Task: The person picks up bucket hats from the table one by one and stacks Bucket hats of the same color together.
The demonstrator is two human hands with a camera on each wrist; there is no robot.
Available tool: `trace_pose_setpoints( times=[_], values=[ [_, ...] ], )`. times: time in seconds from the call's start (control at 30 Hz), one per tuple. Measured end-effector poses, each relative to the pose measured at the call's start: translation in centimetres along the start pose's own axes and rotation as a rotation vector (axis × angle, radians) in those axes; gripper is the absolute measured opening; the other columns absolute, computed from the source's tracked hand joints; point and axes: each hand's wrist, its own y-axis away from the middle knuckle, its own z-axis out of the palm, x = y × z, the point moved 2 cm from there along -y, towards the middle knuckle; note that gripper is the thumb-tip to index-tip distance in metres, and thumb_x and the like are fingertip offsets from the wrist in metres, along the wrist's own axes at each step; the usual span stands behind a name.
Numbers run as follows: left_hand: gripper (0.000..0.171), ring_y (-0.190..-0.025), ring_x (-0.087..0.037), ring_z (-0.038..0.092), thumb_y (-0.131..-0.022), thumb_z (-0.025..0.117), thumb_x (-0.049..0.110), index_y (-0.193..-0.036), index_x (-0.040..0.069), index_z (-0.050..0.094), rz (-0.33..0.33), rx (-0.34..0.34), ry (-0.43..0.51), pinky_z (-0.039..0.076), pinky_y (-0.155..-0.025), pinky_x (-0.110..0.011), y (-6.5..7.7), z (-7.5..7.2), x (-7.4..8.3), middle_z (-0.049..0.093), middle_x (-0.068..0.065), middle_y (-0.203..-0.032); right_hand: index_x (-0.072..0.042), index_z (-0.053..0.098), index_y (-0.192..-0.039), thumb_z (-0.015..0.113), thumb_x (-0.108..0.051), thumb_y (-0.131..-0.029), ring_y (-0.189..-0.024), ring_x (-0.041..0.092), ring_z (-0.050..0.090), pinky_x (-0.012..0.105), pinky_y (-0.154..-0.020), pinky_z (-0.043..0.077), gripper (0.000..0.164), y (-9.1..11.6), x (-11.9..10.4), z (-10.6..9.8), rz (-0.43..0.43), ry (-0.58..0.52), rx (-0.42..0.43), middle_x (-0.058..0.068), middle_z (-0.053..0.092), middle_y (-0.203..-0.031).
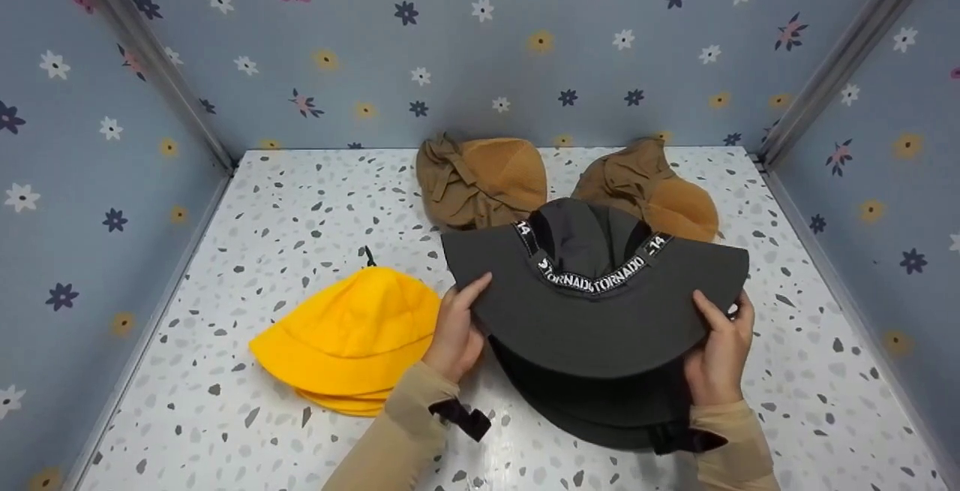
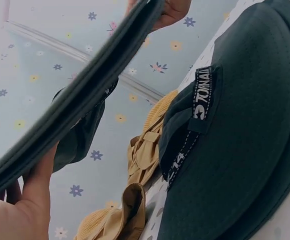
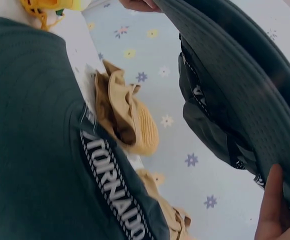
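Observation:
Both hands hold a dark grey wide-brimmed sun hat (image 1: 585, 341) raised off the table, its band lettered "TORNADO". My left hand (image 1: 455, 335) pinches the brim's left side, thumb on top. At the brim's right side, my right hand (image 1: 720, 352) grips in the same way. Beneath the raised hat lie more dark hats (image 1: 577, 397), stacked on the table and partly covered by it. In the left wrist view, the lower dark hat (image 2: 245, 125) shows its brim and lettered band, apart from the raised one.
Yellow bucket hats (image 1: 360, 326) lie stacked left of my left hand. Two brown hats with tan crowns, one at back centre (image 1: 484, 183) and one at back right (image 1: 645, 187), lie near the flowered back wall (image 1: 480, 48). Side walls flank the speckled table (image 1: 202, 288).

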Motion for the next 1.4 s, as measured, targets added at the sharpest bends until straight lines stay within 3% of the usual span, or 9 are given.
trace_pose_setpoints(
  times=[0.23, 0.4, 0.73, 0.9, 1.03, 1.13, 1.4],
  values=[
    [0.054, -0.117, -0.018, 0.060, -0.101, 0.053, 0.020, -0.151, 0.013, 0.033, -0.073, -0.018, -0.102, 0.050, -0.102, -0.037, 0.1, 0.0, -1.0, 0.054, -0.010, -0.140, -0.012, 0.040, -0.139, 0.063, 0.009, -0.089, -0.101, 0.014, 0.063, 0.021, -0.080, 0.057, 0.059, -0.3, -0.6, -2.0, -0.031, 0.021, 0.052, 0.004, 0.046, -0.133],
    [0.056, -0.127, -0.024, 0.054, -0.104, 0.048, 0.020, -0.154, 0.010, 0.026, -0.103, -0.056, -0.185, 0.046, -0.106, -0.043, 0.1, -0.1, -1.7, 0.042, -0.018, -0.152, -0.013, 0.040, -0.140, 0.063, 0.010, -0.089, -0.103, 0.012, 0.062, 0.020, -0.081, 0.057, 0.061, -0.5, -1.1, -3.4, -0.039, 0.045, 0.085, 0.002, 0.046, -0.133],
    [0.050, -0.108, -0.018, 0.061, -0.104, 0.049, 0.032, -0.147, 0.007, 0.038, -0.152, -0.044, -0.299, 0.053, -0.093, -0.038, -0.2, -0.5, -2.6, 0.056, -0.015, -0.136, -0.014, 0.036, -0.144, 0.062, 0.014, -0.088, -0.108, 0.011, 0.061, 0.021, -0.084, 0.057, 0.068, -0.5, -1.6, -6.0, -0.004, 0.031, 0.118, 0.001, 0.046, -0.135],
    [0.045, -0.097, -0.017, 0.064, -0.104, 0.050, 0.027, -0.142, 0.005, 0.041, -0.188, -0.026, -0.361, 0.057, -0.084, -0.035, 0.0, -0.8, -2.9, 0.061, -0.013, -0.123, -0.018, 0.027, -0.151, 0.061, 0.013, -0.089, -0.123, 0.012, 0.053, 0.018, -0.086, 0.055, 0.078, -0.4, -1.6, -7.2, 0.016, 0.152, 0.153, 0.000, 0.038, -0.148],
    [0.043, -0.092, -0.017, 0.065, -0.105, 0.049, 0.025, -0.141, 0.003, 0.041, -0.223, -0.016, -0.410, 0.058, -0.080, -0.034, 0.1, -1.2, -3.1, 0.062, -0.013, -0.117, -0.023, 0.018, -0.157, 0.060, 0.007, -0.092, -0.143, 0.018, 0.034, 0.014, -0.091, 0.051, 0.083, -0.4, -1.2, -8.2, 0.051, 0.320, 0.179, -0.001, 0.017, -0.164],
    [0.041, -0.090, -0.018, 0.064, -0.105, 0.047, 0.023, -0.140, 0.003, 0.040, -0.245, -0.012, -0.445, 0.058, -0.078, -0.033, 0.0, -1.5, -3.4, 0.061, -0.013, -0.115, -0.026, 0.013, -0.158, 0.058, 0.003, -0.095, -0.149, 0.018, 0.023, 0.013, -0.096, 0.046, 0.083, -0.3, -0.9, -8.8, 0.080, 0.422, 0.193, -0.003, 0.004, -0.166],
    [0.042, -0.100, -0.022, 0.062, -0.106, 0.042, 0.014, -0.146, 0.003, 0.035, -0.279, 0.016, -0.488, 0.057, -0.088, -0.040, -0.3, -1.8, -3.7, 0.053, -0.021, -0.134, -0.032, 0.015, -0.157, 0.061, 0.004, -0.093, -0.144, 0.020, 0.033, 0.010, -0.088, 0.049, 0.087, -0.6, -0.6, -9.5, 0.124, 0.499, 0.219, 0.005, 0.014, -0.165]
  ],
)
